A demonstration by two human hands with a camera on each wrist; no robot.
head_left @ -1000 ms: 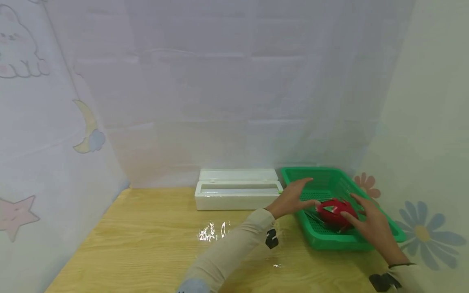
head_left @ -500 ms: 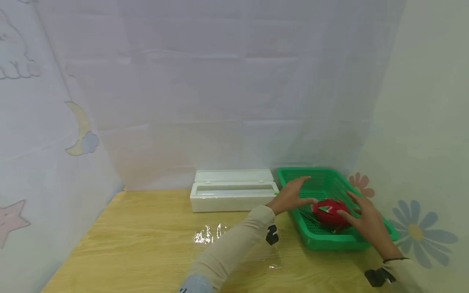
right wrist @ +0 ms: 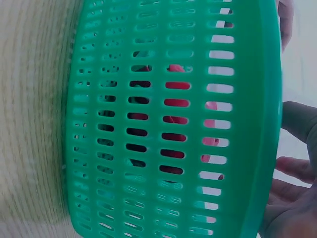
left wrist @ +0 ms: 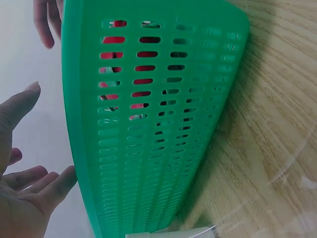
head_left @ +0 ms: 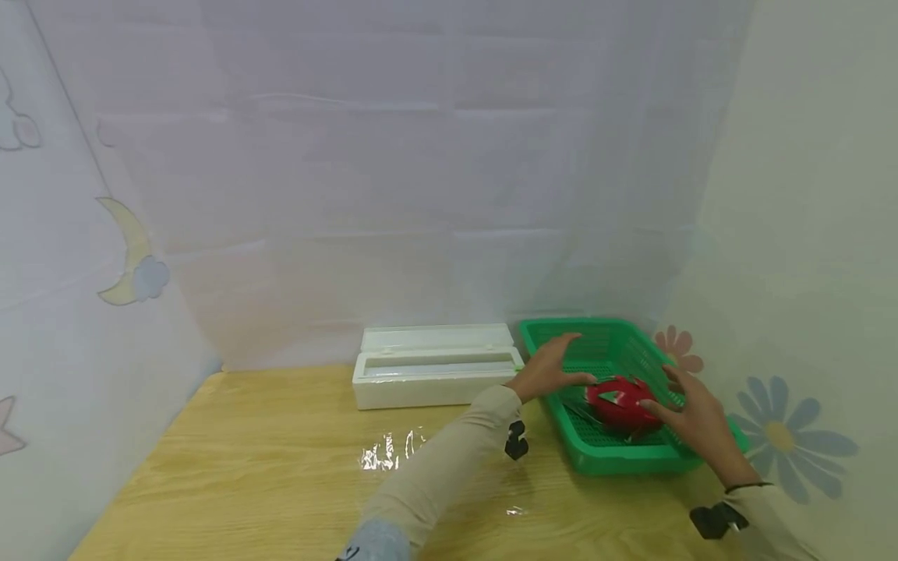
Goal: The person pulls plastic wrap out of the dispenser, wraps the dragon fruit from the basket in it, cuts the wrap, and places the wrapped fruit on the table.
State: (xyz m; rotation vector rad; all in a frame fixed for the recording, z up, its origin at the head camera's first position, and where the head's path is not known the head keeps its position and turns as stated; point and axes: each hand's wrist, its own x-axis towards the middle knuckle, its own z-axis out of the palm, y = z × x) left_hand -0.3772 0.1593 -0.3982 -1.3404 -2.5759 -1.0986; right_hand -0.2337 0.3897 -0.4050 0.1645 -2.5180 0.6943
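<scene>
A red dragon fruit (head_left: 620, 404) with green-tipped scales lies in the green plastic basket (head_left: 634, 460), on the right of the table in the head view. My left hand (head_left: 549, 372) is over the basket's left rim, fingers spread and thumb pointing at the fruit's left end. On the other side, my right hand (head_left: 698, 417) has its thumb over the fruit's right end; whether it touches cannot be told. In both wrist views the hands are above the rim, with red skin (left wrist: 143, 81) (right wrist: 176, 103) showing through the slots.
A white box (head_left: 431, 388) with its lid raised stands left of the basket, by the back wall. Dark green strands (head_left: 582, 409) lie in the basket beside the fruit. Shiny clear film (head_left: 389, 452) covers part of the wooden table (head_left: 266, 467). A flower-patterned wall rises at right.
The head view has turned a little to the right, so everything sits further left. Both hands keep nearly the same place around the dragon fruit, which stays in the basket.
</scene>
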